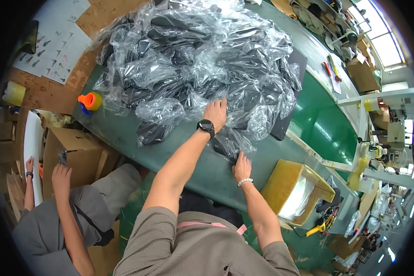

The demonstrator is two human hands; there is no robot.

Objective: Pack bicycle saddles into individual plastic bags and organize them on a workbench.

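Note:
A large heap of dark, padded-looking items in clear plastic bags (184,69) covers the green table. My left hand (216,114), with a black watch (206,126) on its wrist, reaches into the near side of the heap. Its fingers are stretched out and lie on the crinkled plastic. Closer to me, my right hand (242,168), wearing a beaded bracelet (245,182), is closed on the edge of one bagged dark item (230,143) by the table's front edge. The plastic partly hides this item's shape.
A yellow box (285,186) holding clear plastic stands at right. An orange tape roll (91,101) lies left of the heap. At lower left a co-worker's hand (61,177) is by a cardboard box (73,152). Red-handled pliers (327,69) lie far right.

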